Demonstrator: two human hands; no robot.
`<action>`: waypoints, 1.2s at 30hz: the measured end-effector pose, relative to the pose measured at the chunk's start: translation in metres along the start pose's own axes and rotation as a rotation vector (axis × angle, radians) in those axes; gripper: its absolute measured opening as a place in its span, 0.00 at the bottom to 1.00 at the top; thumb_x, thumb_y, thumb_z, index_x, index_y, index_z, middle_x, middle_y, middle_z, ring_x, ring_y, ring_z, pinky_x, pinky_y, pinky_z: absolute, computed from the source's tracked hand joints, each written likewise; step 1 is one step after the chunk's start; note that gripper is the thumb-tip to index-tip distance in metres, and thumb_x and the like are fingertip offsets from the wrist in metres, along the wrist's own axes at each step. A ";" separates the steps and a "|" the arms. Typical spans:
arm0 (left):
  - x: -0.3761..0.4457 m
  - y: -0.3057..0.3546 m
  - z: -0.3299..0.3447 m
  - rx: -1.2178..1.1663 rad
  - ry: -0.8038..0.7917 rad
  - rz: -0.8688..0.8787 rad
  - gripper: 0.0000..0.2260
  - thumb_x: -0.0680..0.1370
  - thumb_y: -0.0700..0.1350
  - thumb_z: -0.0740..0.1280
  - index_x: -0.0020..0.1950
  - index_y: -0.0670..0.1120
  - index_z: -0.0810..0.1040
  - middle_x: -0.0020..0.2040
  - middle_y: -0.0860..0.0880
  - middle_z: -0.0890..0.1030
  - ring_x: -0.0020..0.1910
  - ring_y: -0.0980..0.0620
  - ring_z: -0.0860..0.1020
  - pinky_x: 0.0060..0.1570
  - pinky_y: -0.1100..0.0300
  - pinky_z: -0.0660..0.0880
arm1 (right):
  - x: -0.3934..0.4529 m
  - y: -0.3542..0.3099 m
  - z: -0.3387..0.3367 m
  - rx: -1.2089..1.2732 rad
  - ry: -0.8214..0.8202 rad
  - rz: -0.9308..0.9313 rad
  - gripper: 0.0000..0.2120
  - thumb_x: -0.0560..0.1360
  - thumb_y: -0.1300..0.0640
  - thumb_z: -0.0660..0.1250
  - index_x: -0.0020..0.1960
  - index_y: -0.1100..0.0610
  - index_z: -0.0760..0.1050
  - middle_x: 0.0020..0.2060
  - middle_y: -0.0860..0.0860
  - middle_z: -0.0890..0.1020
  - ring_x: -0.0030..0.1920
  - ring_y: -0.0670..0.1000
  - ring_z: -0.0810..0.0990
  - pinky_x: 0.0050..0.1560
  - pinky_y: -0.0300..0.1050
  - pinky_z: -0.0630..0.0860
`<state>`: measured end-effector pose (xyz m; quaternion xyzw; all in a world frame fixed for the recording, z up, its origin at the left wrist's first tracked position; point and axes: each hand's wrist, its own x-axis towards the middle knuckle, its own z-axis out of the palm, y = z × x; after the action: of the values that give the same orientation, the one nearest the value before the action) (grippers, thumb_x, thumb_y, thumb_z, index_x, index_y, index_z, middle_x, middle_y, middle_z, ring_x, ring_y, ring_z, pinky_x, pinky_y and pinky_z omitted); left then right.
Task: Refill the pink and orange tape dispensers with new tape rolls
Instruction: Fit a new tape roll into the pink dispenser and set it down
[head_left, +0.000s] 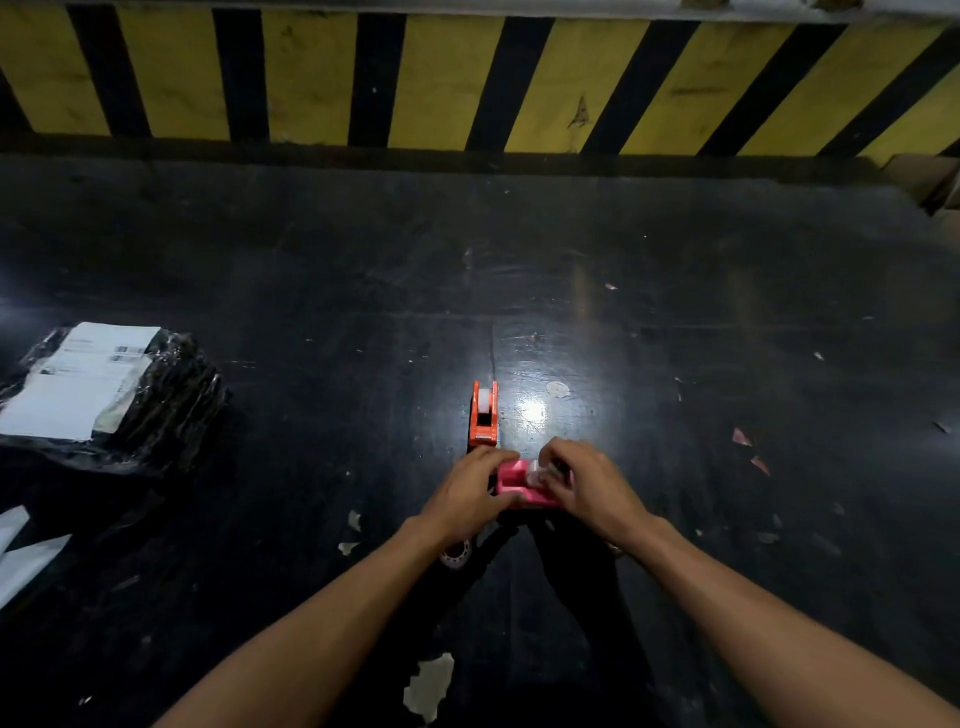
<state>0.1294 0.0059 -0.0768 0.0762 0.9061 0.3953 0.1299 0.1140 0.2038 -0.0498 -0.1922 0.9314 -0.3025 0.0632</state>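
The pink tape dispenser (514, 480) lies on the dark table between both hands. My left hand (470, 491) grips its left end. My right hand (584, 480) pinches a clear tape roll (537, 472) seated at the dispenser's right end; fingers hide most of the roll. The orange tape dispenser (483, 415) stands just behind, pointing away from me, with a whitish roll in it. A spent tape ring (457, 553) lies on the table under my left wrist.
A black plastic-wrapped parcel (111, 395) with white labels sits at the left. White paper (23, 556) lies at the left edge. A yellow-and-black striped wall (467, 83) bounds the far side. A cardboard box corner (935, 182) shows at far right. Paper scraps dot the surface.
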 end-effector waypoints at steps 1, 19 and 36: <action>0.000 0.000 -0.001 -0.007 0.004 0.004 0.24 0.74 0.51 0.74 0.69 0.47 0.75 0.63 0.48 0.77 0.59 0.52 0.76 0.59 0.62 0.69 | 0.000 0.001 0.001 0.008 0.002 -0.009 0.07 0.72 0.54 0.69 0.44 0.50 0.71 0.37 0.46 0.78 0.40 0.51 0.73 0.41 0.48 0.72; 0.003 -0.005 0.004 -0.009 0.063 0.031 0.24 0.72 0.47 0.76 0.68 0.47 0.77 0.63 0.49 0.80 0.59 0.51 0.79 0.63 0.55 0.76 | -0.010 0.000 0.029 -0.087 0.067 -0.129 0.04 0.74 0.61 0.68 0.48 0.57 0.78 0.43 0.53 0.80 0.43 0.55 0.78 0.42 0.46 0.75; 0.002 0.001 0.004 -0.006 0.096 0.021 0.12 0.74 0.54 0.71 0.57 0.56 0.82 0.57 0.52 0.80 0.54 0.53 0.79 0.57 0.49 0.78 | -0.008 -0.011 0.030 0.044 0.150 0.417 0.12 0.74 0.45 0.67 0.46 0.54 0.80 0.57 0.53 0.76 0.61 0.54 0.71 0.62 0.48 0.70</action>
<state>0.1284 0.0101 -0.0786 0.0663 0.9092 0.4027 0.0824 0.1317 0.1826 -0.0671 0.0289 0.9463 -0.3165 0.0593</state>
